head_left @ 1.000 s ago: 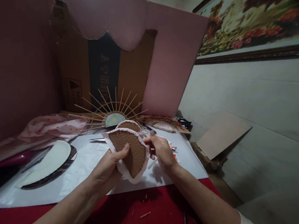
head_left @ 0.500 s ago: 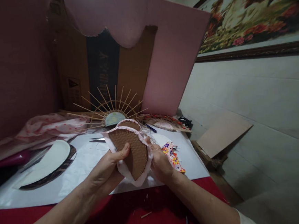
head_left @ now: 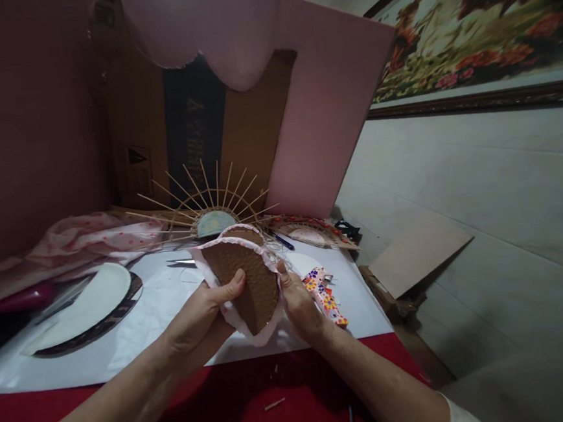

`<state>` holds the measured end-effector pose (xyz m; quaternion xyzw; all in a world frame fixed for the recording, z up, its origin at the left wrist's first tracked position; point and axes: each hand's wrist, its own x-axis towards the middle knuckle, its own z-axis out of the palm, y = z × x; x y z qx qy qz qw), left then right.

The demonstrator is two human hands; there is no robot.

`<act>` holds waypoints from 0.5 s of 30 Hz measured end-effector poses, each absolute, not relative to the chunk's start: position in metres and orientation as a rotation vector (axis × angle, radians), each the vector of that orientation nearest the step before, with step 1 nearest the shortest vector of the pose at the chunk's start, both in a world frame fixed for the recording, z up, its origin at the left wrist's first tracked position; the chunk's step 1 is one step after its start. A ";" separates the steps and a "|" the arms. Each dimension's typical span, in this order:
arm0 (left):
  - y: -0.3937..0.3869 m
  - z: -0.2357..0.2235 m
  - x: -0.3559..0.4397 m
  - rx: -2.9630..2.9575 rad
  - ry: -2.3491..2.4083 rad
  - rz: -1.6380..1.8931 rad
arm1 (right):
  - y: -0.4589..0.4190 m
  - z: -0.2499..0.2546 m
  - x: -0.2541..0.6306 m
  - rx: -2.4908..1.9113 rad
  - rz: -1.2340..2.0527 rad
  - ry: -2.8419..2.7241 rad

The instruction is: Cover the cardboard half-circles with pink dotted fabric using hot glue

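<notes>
My left hand (head_left: 199,315) grips a brown half-round cardboard piece (head_left: 248,288) edged with pale pink fabric, thumb pressed on its face. My right hand (head_left: 298,301) holds the same piece at its right edge, fingers curled against the fabric rim. The piece is raised above a white sheet (head_left: 163,311) on the red table (head_left: 257,401). Behind it stands a second fabric-edged cardboard piece (head_left: 241,232) and a half-round base with wooden sticks fanning out (head_left: 211,213).
A flowery patterned tool (head_left: 324,292) lies right of my hands. A white half disc (head_left: 87,307) lies left, scissors (head_left: 183,263) behind. Pink dotted cloth (head_left: 93,239) sits at back left, another fan piece (head_left: 307,232) at back right. Pink board and cardboard (head_left: 233,98) stand behind.
My right hand has dropped from the piece's upper right edge to lower on its right rim, which uncovered the flowery tool. My left hand has kept its grip.
</notes>
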<state>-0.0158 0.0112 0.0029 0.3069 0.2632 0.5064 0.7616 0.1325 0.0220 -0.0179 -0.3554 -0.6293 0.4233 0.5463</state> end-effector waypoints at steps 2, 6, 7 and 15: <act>0.011 0.003 -0.016 0.666 0.583 1.117 | 0.020 -0.014 0.133 -0.833 0.971 -1.545; 0.010 0.004 -0.015 0.664 0.614 1.111 | 0.017 -0.012 0.135 -0.817 0.818 -1.665; 0.009 0.004 -0.015 0.665 0.615 1.104 | 0.017 -0.013 0.136 -0.822 0.772 -1.686; 0.010 0.003 -0.012 0.628 0.636 1.139 | 0.020 -0.015 0.141 -0.918 0.601 -1.841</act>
